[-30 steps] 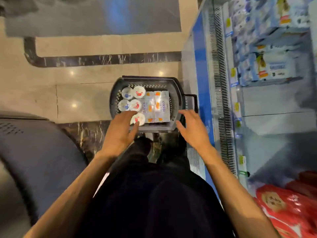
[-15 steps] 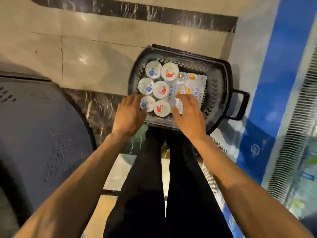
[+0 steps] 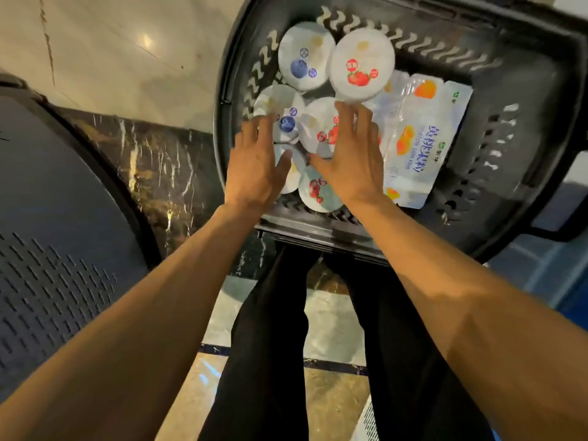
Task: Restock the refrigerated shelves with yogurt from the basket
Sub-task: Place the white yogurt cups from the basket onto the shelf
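The yogurt cups [image 3: 361,65] stand upright in the left half of the basket [image 3: 515,100], lids facing up, so their axis is vertical. A wrapped multipack [image 3: 423,148] lies flat to their right, its long side running away from the person. The left hand [image 3: 254,167] and right hand [image 3: 353,160] are spread over the nearer cups, gripping nothing. The cups look light and thin-walled, with lids easily dented, so they are best taken round the sides under the rim.
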